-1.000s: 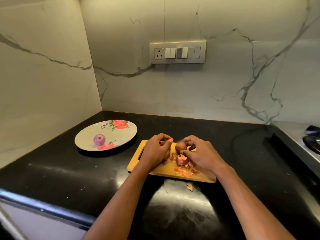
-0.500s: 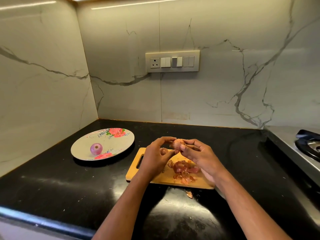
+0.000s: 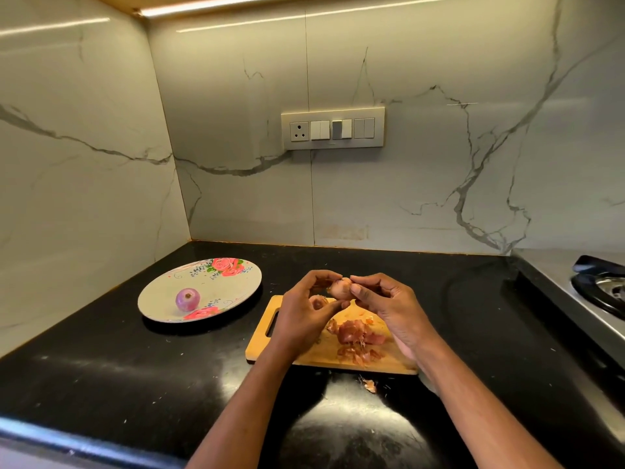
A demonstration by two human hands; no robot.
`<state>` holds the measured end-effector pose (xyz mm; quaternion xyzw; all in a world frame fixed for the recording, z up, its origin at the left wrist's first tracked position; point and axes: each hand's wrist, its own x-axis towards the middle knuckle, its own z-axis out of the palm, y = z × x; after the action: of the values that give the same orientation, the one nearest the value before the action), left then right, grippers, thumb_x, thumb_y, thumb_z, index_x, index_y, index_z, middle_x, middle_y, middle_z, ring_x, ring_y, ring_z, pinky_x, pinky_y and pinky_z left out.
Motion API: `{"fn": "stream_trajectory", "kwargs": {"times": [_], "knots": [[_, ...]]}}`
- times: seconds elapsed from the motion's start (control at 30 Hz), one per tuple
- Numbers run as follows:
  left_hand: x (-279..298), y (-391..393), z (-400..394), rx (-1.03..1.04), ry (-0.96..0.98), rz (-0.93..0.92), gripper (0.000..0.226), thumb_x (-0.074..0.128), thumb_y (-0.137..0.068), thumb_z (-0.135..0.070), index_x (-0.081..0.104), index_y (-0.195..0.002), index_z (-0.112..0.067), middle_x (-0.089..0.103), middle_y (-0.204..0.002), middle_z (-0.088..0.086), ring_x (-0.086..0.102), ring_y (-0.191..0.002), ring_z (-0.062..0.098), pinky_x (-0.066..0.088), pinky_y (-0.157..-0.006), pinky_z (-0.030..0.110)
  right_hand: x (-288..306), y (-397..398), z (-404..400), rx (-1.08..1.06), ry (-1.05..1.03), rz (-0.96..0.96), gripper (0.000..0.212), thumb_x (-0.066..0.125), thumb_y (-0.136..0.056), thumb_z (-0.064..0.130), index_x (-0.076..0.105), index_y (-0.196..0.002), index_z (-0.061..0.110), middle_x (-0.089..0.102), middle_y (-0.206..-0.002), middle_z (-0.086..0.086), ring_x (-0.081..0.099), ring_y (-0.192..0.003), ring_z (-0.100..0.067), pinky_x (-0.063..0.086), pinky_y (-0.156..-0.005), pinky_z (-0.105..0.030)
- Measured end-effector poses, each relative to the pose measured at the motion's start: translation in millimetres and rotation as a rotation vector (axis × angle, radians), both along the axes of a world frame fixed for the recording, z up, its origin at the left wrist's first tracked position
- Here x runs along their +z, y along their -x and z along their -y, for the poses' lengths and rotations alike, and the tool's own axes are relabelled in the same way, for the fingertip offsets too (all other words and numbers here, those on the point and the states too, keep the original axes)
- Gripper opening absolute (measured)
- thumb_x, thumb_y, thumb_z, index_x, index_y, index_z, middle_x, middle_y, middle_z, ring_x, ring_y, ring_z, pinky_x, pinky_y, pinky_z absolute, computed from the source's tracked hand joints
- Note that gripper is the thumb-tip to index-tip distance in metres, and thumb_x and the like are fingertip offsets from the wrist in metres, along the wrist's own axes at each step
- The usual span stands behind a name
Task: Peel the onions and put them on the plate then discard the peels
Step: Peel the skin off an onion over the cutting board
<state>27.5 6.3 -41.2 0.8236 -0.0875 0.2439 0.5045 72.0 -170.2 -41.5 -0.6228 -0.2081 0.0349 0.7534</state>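
Plate (image 3: 236,286) sits at about ten o'clock from the hands, with one peeled purple onion (image 3: 187,299) resting on it near its front edge. That one looks done; the second is in work.

Moving right, the left hand (image 3: 302,318) is curled around the near side of a small brown-skinned onion (image 3: 340,287), held in the air above the far end of the chopping board (image 3: 267,350). Its fingertips pinch at the onion's left end, and something reddish shows inside the palm, though I cannot tell whether that is loose skin or another piece. The right hand (image 3: 389,304) meets it from three o'clock, thumb and forefinger pinching the onion's right end, the other fingers loosely bent.

To do this step well, I would judge it best to let one hand steady the bulb while the other catches a dry edge at the tip and draws it down in long strips, turning the bulb between pulls. Keeping the work over the board matters: peels (image 3: 358,336) already lie heaped at its middle, and one scrap (image 3: 369,385) has strayed onto the black counter (image 3: 135,384) at six o'clock, just off the board's front edge. That stray will need gathering when the peels are thrown out.
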Motion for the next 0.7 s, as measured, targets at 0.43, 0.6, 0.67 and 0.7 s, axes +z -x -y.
{"fn": "stream_trajectory", "kwargs": {"times": [0.43, 0.6, 0.67, 0.7], "knots": [[5, -1, -1, -0.142, 0.141, -0.054, 0.044, 0.077, -0.086, -0.017, 0.063, -0.124, -0.034, 0.065, -0.126, -0.004, 0.071, -0.106, 0.012, 0.059, -0.088, 0.031, -6, -5, -6, -0.231, 0.133, 0.096, 0.009, 0.067, -0.095, 0.015, 0.073, -0.101, 0.016, 0.074, -0.094, -0.003, 0.073, -0.089, -0.019, 0.059, -0.069, -0.023], [3, -3, -5, -0.087, 0.128, -0.047, 0.041, 0.08, -0.084, -0.023, 0.065, -0.117, -0.041, 0.067, -0.119, -0.013, 0.066, -0.11, 0.009, 0.056, -0.095, 0.028, -12, -8, -1, -0.311, 0.638, 0.293, 0.012, 0.063, -0.099, 0.026, 0.073, -0.106, 0.028, 0.07, -0.1, 0.014, 0.064, -0.095, -0.005, 0.05, -0.075, -0.014], [4, -2, -4, -0.067, 0.1, -0.038, 0.04, 0.08, -0.083, -0.026, 0.064, -0.116, -0.042, 0.067, -0.115, -0.018, 0.065, -0.108, 0.004, 0.055, -0.088, 0.018, -12, -7, -1, -0.284, 0.687, 0.305, 0.018, 0.058, -0.102, 0.028, 0.071, -0.114, 0.029, 0.066, -0.11, 0.014, 0.058, -0.102, -0.002, 0.044, -0.077, -0.012], [5, -1, -3, -0.056, 0.091, -0.032, 0.042, 0.081, -0.082, -0.026, 0.063, -0.115, -0.043, 0.066, -0.113, -0.019, 0.065, -0.106, -0.001, 0.053, -0.084, 0.013, -11, -6, -2, -0.277, 0.674, 0.311, 0.021, 0.056, -0.103, 0.026, 0.069, -0.118, 0.03, 0.064, -0.114, 0.014, 0.057, -0.106, -0.001, 0.043, -0.079, -0.011]]}}
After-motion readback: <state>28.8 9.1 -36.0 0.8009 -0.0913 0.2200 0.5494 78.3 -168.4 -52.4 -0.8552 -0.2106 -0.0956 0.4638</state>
